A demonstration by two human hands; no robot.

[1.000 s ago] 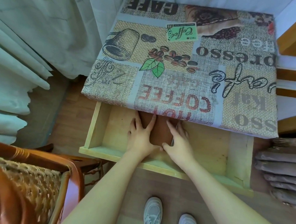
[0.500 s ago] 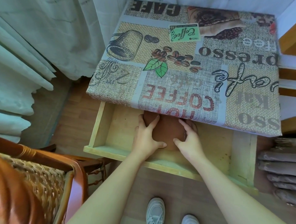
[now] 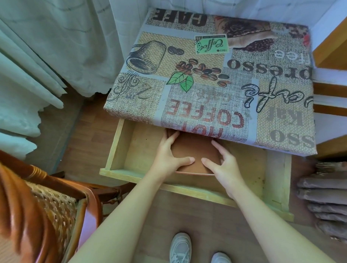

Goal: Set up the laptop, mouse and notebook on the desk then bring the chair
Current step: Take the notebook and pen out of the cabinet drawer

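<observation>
A flat brown notebook (image 3: pixel 195 151) lies in the pulled-out wooden drawer (image 3: pixel 140 148) under the desk (image 3: pixel 219 78), which carries a coffee-print cloth. Its far end is hidden under the cloth's edge. My left hand (image 3: pixel 170 156) grips its left side and my right hand (image 3: pixel 222 164) grips its right side, thumbs on top near the front edge, which sits slightly lifted off the drawer floor. A wicker chair with a red-brown wooden frame (image 3: pixel 54 202) stands at the lower left. No laptop or mouse is in view.
Pale curtains (image 3: pixel 43 54) hang at the left and behind the desk. Folded brown cloths (image 3: pixel 327 197) are stacked at the right, beside wooden shelving (image 3: pixel 336 48). My white shoes (image 3: pixel 181 249) stand on the wooden floor below the drawer front.
Both hands have slid from on top of the notebook to its two sides and closed on it. Its front edge has risen a little.
</observation>
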